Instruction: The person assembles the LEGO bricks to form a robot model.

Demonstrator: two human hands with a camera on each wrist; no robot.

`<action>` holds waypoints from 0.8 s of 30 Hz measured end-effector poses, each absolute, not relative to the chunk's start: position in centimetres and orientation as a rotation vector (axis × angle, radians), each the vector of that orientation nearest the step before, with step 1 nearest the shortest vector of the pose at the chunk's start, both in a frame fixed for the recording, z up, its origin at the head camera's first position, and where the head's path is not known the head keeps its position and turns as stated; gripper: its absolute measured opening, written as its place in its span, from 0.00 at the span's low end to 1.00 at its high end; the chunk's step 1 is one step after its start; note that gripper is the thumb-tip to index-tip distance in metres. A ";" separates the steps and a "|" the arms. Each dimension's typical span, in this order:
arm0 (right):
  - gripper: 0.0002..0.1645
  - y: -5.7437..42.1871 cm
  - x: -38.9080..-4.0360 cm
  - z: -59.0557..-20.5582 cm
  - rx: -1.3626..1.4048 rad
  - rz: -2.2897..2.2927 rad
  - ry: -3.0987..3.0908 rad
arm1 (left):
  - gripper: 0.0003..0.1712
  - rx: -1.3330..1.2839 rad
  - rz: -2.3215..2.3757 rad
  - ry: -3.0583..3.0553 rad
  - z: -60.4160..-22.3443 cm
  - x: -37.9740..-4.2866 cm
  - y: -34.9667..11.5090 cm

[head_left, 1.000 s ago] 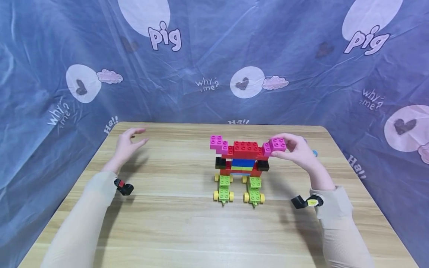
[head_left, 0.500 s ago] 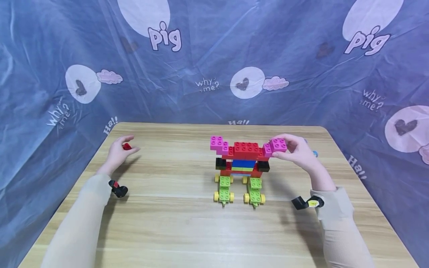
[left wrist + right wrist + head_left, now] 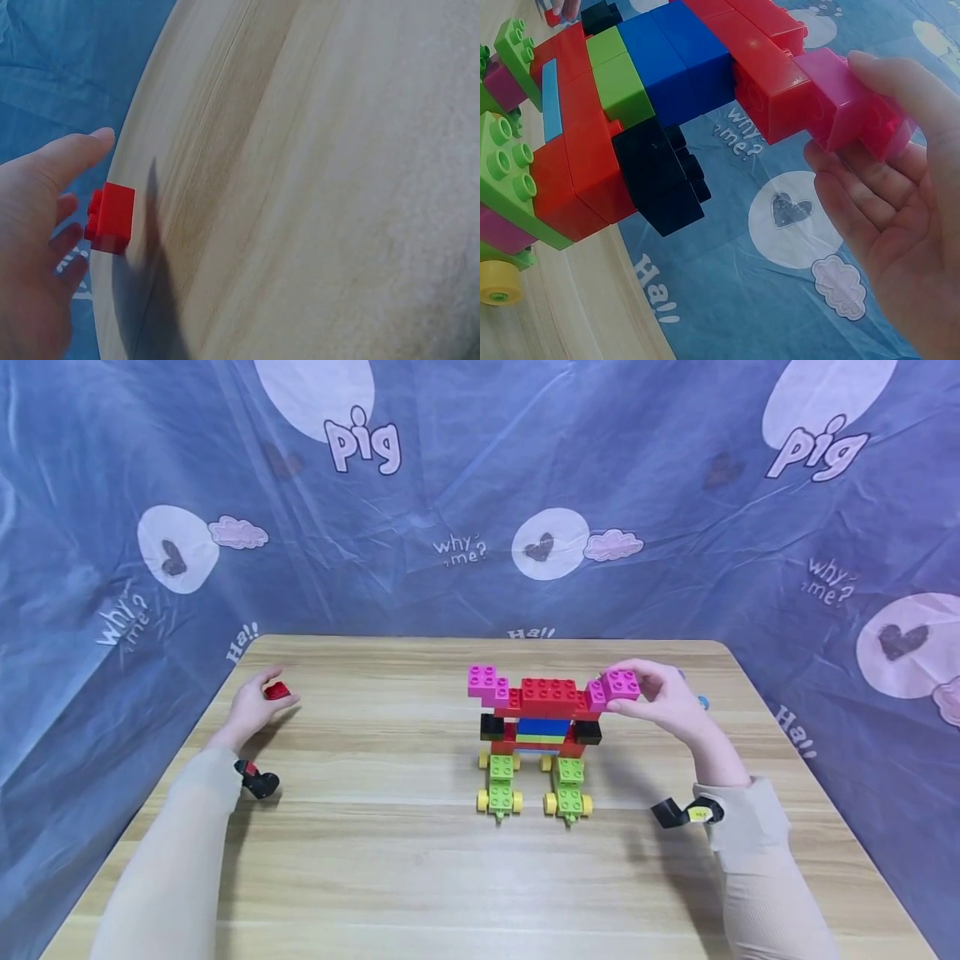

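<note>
My left hand (image 3: pixel 253 708) is at the left side of the table, with a small red brick (image 3: pixel 277 691) between its spread thumb and fingers. In the left wrist view the red brick (image 3: pixel 112 217) stands near the table edge, with gaps to the thumb and fingers. Right of centre stands a figure built of toy bricks (image 3: pixel 547 695), with a red top, blue middle, black side bricks and green wheeled feet. My right hand (image 3: pixel 663 700) pinches the pink brick (image 3: pixel 622 683) at its right end, thumb on one side, fingers on the other.
A small blue item (image 3: pixel 702 702) lies behind my right wrist. Yellow wheels (image 3: pixel 587 804) carry the figure's green bases on the wooden table (image 3: pixel 375 877). Blue printed cloth (image 3: pixel 442 468) rises at the back and both sides.
My left hand has moved left and a little toward me, bringing the red brick into sight. My right hand stays on the pink brick, and the figure has not moved.
</note>
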State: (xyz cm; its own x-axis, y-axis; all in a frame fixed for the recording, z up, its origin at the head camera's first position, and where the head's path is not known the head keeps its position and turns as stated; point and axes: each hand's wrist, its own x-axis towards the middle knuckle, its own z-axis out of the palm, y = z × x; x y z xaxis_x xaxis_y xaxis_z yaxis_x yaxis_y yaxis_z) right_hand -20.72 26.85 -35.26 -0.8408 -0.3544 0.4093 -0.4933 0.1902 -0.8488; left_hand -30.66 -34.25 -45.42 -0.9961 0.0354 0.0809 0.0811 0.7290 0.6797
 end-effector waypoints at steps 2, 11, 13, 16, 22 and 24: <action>0.27 26.8 -20.7 -35.2 0.832 1.725 -2.334 | 0.43 -0.092 -1.103 -2.886 -45.5 -30.8 -34.3; 0.28 26.9 -20.7 -35.2 0.827 1.735 -2.339 | 0.39 -0.109 -0.962 -2.967 -45.9 -31.1 -34.6; 0.27 26.8 -20.8 -35.2 0.830 1.739 -2.340 | 0.39 -0.113 -0.960 -2.981 -46.0 -31.2 -34.6; 0.27 26.8 -20.8 -35.2 0.835 1.741 -2.338 | 0.38 -0.113 -0.963 -2.998 -46.1 -31.2 -34.7; 0.27 26.9 -20.8 -35.3 0.835 1.747 -2.335 | 0.35 -0.117 -0.990 -2.979 -46.2 -31.1 -34.7; 0.28 26.9 -20.8 -35.3 0.836 1.748 -2.334 | 0.34 -0.113 -1.012 -2.968 -46.3 -31.0 -34.7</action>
State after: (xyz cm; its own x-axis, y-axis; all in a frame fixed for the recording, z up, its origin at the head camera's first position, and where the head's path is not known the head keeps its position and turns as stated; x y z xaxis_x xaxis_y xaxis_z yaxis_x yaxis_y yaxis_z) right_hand -20.84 26.92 -35.32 -0.8429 -0.3608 0.3992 -0.4846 0.1864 -0.8547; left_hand -31.03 -34.69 -46.29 -0.9974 0.0669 0.0264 0.0691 0.7894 0.6100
